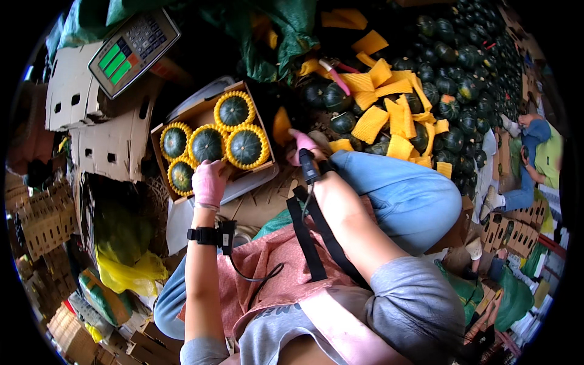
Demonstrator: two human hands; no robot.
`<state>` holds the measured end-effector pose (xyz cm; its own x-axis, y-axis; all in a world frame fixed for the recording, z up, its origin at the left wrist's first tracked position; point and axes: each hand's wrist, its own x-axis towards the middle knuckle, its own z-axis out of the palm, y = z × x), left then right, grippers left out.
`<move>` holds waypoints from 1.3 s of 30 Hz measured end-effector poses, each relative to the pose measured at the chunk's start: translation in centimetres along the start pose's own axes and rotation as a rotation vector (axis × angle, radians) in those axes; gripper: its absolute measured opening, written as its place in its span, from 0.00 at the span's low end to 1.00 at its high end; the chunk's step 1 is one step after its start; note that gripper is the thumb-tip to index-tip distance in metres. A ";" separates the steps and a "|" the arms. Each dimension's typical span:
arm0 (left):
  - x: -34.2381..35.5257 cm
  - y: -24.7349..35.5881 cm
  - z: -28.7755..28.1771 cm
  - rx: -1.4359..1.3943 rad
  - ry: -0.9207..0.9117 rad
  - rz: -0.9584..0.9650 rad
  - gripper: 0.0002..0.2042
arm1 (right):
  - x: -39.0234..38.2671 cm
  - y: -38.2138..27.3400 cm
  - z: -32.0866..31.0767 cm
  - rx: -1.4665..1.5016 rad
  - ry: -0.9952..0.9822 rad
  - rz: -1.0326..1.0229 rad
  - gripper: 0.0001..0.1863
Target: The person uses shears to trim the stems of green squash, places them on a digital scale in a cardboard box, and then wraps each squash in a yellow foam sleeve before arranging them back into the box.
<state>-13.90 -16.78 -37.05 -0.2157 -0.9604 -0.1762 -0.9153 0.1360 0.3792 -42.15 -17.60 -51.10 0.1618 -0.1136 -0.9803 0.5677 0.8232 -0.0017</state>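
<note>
An open cardboard box (259,111) holds several dark green pumpkins, each ringed by a yellow foam net. My left hand (209,184), in a pink glove, reaches over the box's near side. Its fingers are curled in against the net of the middle pumpkin (207,145); what they grip there is hidden. To the right of the box, my right hand (302,147), also gloved in pink, is held low by my knee with its fingers apart and nothing visible in it. Close to it is a single yellow foam net (281,126).
Loose yellow foam nets (371,125) lie over pumpkins beyond my right knee. A pink-handled tool (336,78) rests among them. The large pumpkin pile (453,106) spreads to the far right. A scale display (134,53) and cardboard cartons (112,146) stand left. Another person (538,152) sits far right.
</note>
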 end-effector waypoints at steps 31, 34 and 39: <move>-5.1 4.9 -2.6 -1.796 -0.068 0.128 0.22 | -21.6 8.9 9.1 -0.981 -0.260 -1.559 0.44; -5.3 5.8 -4.4 -1.851 -0.148 0.064 0.18 | -21.9 8.5 8.8 -1.037 -0.274 -1.553 0.35; -4.8 5.1 -4.0 -1.778 -0.108 0.031 0.15 | -22.6 8.7 9.7 -1.123 -0.181 -1.694 0.29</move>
<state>-16.17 -12.40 -30.65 -0.3106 -0.9341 -0.1760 0.5075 -0.3195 0.8002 -33.02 -13.28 -27.00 0.2175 -0.9628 0.1606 -0.4286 -0.2421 -0.8704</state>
